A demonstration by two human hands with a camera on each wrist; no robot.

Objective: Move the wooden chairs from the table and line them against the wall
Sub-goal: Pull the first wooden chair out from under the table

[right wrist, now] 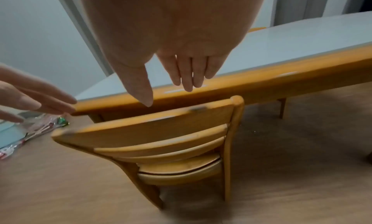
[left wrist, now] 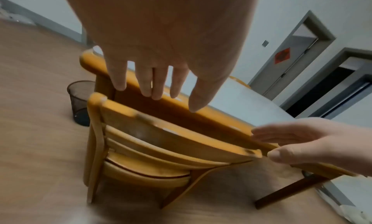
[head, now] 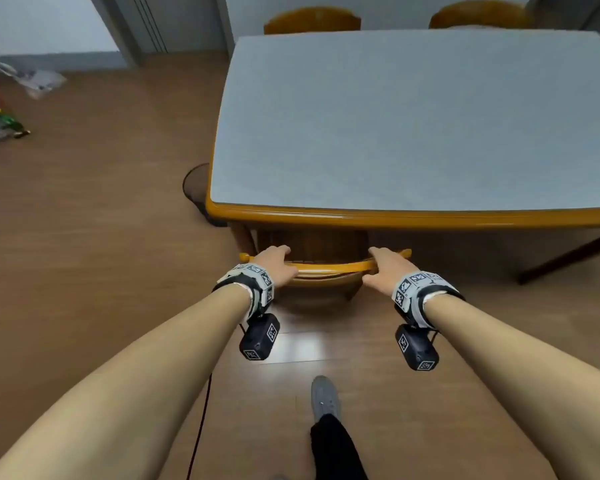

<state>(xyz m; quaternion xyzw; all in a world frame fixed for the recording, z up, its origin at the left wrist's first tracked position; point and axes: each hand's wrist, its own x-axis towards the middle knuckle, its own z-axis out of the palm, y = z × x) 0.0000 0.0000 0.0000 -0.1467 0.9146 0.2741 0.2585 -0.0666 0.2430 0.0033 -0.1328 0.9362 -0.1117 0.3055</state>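
Note:
A wooden chair (head: 329, 268) is tucked under the near edge of the grey-topped table (head: 395, 216). My left hand (head: 274, 261) is over the left end of its top rail and my right hand (head: 385, 268) over the right end. In the left wrist view the left hand (left wrist: 179, 87) has straight fingers just above the chair's rail (left wrist: 161, 132), and the right hand (left wrist: 302, 141) is spread at the rail's end. The right wrist view shows the right hand (right wrist: 163, 90) with straight fingers above the rail (right wrist: 161, 128). Neither hand is curled round it. Two more chairs (head: 312, 19) (head: 478, 15) stand at the table's far side.
A dark mesh wastebasket (head: 196, 188) stands on the floor by the table's left corner. Plastic packets (head: 0, 116) lie on the floor at the far left by the wall. My foot (head: 323, 396) is behind the chair. Open wooden floor spreads to the left.

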